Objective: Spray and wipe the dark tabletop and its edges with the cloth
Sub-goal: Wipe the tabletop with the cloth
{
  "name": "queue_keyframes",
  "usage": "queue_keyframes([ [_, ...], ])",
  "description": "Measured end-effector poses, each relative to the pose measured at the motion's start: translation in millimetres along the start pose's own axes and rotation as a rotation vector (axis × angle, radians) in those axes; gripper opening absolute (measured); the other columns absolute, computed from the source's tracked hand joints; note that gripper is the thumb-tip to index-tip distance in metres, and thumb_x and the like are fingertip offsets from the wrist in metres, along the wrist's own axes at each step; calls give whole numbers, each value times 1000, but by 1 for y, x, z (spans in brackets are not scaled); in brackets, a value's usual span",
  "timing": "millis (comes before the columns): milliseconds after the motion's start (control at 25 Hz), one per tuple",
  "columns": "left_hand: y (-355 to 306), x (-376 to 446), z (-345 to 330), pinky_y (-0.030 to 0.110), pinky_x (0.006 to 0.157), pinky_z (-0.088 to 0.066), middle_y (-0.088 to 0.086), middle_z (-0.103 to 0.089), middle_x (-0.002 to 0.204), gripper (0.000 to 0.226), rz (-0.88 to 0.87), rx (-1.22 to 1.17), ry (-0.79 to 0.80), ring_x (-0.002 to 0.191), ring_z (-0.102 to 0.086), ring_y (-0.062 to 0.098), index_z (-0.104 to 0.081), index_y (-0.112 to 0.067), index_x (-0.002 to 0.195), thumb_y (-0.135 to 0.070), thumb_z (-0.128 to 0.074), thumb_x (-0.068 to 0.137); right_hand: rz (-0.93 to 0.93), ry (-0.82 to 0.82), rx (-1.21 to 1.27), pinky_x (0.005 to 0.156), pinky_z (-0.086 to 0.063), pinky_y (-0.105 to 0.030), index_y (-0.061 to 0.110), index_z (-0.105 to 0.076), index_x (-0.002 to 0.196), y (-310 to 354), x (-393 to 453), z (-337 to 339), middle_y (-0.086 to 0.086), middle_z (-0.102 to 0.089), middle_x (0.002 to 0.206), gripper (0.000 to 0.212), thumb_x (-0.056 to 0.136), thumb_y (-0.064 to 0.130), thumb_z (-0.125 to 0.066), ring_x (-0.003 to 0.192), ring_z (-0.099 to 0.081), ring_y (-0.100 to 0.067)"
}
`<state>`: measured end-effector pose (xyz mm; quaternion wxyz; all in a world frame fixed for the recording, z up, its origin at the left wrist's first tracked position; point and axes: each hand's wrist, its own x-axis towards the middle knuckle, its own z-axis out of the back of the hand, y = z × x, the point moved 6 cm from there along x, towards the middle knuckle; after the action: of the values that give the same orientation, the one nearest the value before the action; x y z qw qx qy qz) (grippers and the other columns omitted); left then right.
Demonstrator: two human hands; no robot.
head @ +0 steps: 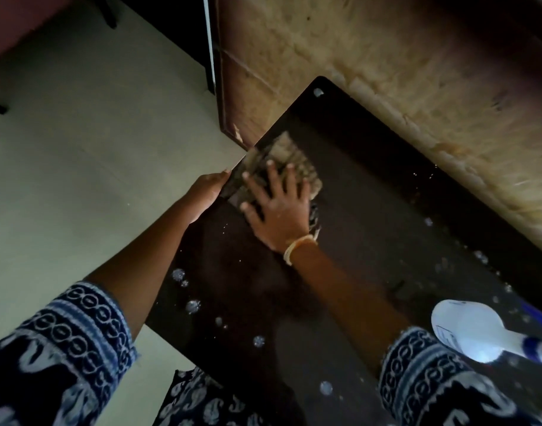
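We wipe: right hand, fingers spread, presses the cloth; left hand grips the tabletop edge. Next, probably the foam spots.

— Where does the one view look from?

— From the person's head, steeply down and forward over the dark tabletop, which runs slantwise through the picture.

— How near?

— Near: both sleeved forearms reach in from the bottom edge, and the left hand and right hand sit about mid-frame.

— What fills the edges?

— Pale floor on the left, a rough wall across the top right. The wide lens bends lines near the borders.
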<state>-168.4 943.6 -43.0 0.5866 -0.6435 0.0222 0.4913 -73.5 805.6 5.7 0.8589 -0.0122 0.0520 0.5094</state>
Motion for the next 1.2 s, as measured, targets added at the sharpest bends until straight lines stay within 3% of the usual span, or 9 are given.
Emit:
queue_keyframes([
  [160,2,-9,2,36,95,-45,10,-67,109,42,-41,-11,-8,106,-63,27,-69,-9,107,-44,-45,100,232,-21,-32,111,-17,-59,51,-32,143,-13,8,3,-4,-25,159,61,87,74,-32,143,-24,-39],
  [280,4,-10,5,29,88,-38,3,-60,104,48,-42,117,-61,98,-55,19,-68,-7,111,-47,-43,100,-181,-84,-28,111,-14,-58,51,-33,143,-107,47,9,-8,-26,158,62,86,75,-31,142,-23,-42],
  [400,7,-9,9,30,76,-33,7,-54,79,46,-67,207,-113,77,-48,21,-54,-11,73,-46,-41,101,-603,34,86,112,-8,-66,47,-19,149,-160,56,10,-11,-11,162,63,91,70,-24,146,-10,-43],
  [480,6,-10,10,32,72,-31,9,-47,70,50,-90,256,-121,70,-42,24,-44,-10,65,-44,-39,102,-683,69,115,112,-6,-67,45,-11,151,-135,55,9,-13,-4,162,63,93,67,-20,146,-6,-44],
  [720,14,-16,13,30,66,-39,10,-62,88,36,-68,155,-103,82,-54,21,-66,-13,85,-33,-42,102,-80,70,46,111,-13,-66,42,-21,150,34,-16,-2,-15,-16,160,61,94,65,-21,144,-15,-47],
  [840,23,-21,18,31,76,-41,10,-66,89,37,-76,89,-79,87,-59,20,-69,-14,86,-43,-48,96,-7,49,6,110,-16,-64,47,-25,147,27,-18,1,-10,-22,159,56,94,64,-24,142,-22,-45],
  [1000,33,-21,22,40,86,-47,16,-68,92,71,-106,110,-68,89,-63,28,-65,0,90,-68,-45,84,-443,37,63,103,-14,-75,53,-23,145,-95,30,13,-7,-11,162,62,87,72,-30,145,-10,-46],
  [1120,27,-25,21,34,70,-34,9,-47,67,56,-145,168,-108,67,-46,22,-46,-6,64,-51,-45,97,-698,104,123,105,-12,-74,49,-15,149,-158,33,15,-8,-3,163,66,88,72,-26,146,-3,-45],
  [1200,23,-28,20,34,65,-27,2,-33,57,53,-167,225,-133,60,-34,21,-31,-16,57,-42,-43,101,-710,83,110,105,-11,-74,46,-14,150,-139,31,13,-11,-7,162,64,90,68,-24,145,-6,-45],
])
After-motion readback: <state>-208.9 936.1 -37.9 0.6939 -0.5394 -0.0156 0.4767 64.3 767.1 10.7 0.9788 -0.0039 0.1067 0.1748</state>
